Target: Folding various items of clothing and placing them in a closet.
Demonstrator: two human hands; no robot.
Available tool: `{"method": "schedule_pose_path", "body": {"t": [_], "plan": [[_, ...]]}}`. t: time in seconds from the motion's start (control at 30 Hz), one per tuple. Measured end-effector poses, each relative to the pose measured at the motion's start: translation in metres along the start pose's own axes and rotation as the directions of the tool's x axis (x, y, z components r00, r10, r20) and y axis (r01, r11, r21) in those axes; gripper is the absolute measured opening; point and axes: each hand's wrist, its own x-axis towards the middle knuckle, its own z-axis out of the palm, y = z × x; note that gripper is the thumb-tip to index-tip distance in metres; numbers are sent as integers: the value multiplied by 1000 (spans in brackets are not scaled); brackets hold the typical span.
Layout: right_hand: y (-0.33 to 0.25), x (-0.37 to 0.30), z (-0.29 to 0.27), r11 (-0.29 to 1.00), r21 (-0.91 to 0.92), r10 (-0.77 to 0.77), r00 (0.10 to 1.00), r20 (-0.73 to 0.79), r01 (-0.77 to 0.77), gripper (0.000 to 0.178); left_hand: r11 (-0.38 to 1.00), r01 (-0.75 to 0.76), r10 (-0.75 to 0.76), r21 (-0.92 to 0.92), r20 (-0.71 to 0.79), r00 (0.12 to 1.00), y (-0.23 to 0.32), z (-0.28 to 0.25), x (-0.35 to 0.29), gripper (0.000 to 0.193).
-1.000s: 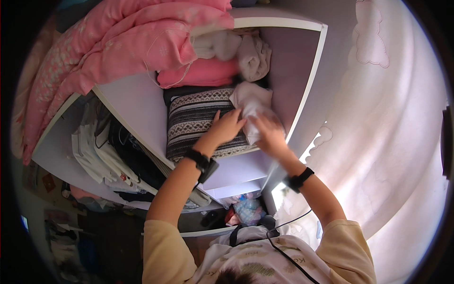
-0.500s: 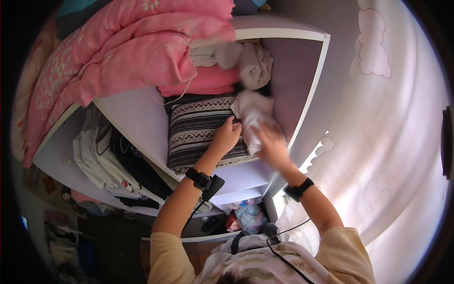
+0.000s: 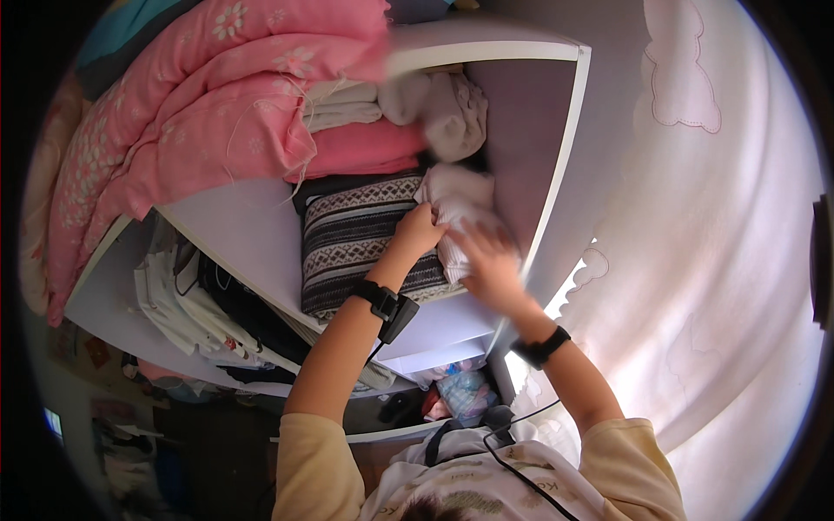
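A pale pink folded cloth (image 3: 459, 184) lies at the right side of a wardrobe shelf, partly on a folded black, grey and white patterned knit (image 3: 334, 260). My left hand (image 3: 420, 230) is closed, fingers curled at the left edge of the pale pink cloth, seeming to pinch it. Across the front of the same cloth lies my right hand (image 3: 491, 265), its fingers spread and blurred by motion. It covers part of the cloth. Behind them sit a rolled whitish garment (image 3: 454, 122) and a folded bright pink cloth (image 3: 369, 148).
A pink flowered quilt (image 3: 195, 104) drapes over the upper left of the wardrobe. Hanging clothes (image 3: 174, 291) fill the compartment at left. A white shelf edge (image 3: 560, 165) and a pale curtain (image 3: 695, 260) border the right. Below are bagged items (image 3: 466, 395).
The view has shifted slightly. My left hand has moved a little farther in, to the pale pink cloth's edge. My right hand stays on the cloth, fingers now more spread.
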Motion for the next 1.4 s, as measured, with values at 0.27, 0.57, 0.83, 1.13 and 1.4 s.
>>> {"method": "schedule_pose_path", "body": {"t": [0.27, 0.57, 0.83, 1.13, 1.4], "plan": [[2, -2, 1, 1000, 13, -5, 1000, 12, 5, 72, 993, -92, 103, 80, -156, 982, 29, -1, -34, 34], [5, 9, 0, 843, 431, 392, 917, -80, -323, 58, 860, -390, 389, 329, 71, 918, 25, -22, -54, 32], [0, 6, 7, 822, 468, 416, 903, -106, -324, 64, 580, -538, 620, 611, 98, 779, 23, 11, -59, 58], [4, 5, 6, 964, 216, 186, 973, -133, -155, 72, 546, -491, 540, 679, 163, 826, 12, 15, -37, 41], [8, 6, -4, 943, 282, 183, 983, -6, -174, 74, 659, -387, 436, 645, 91, 895, 10, 0, -40, 30]]}}
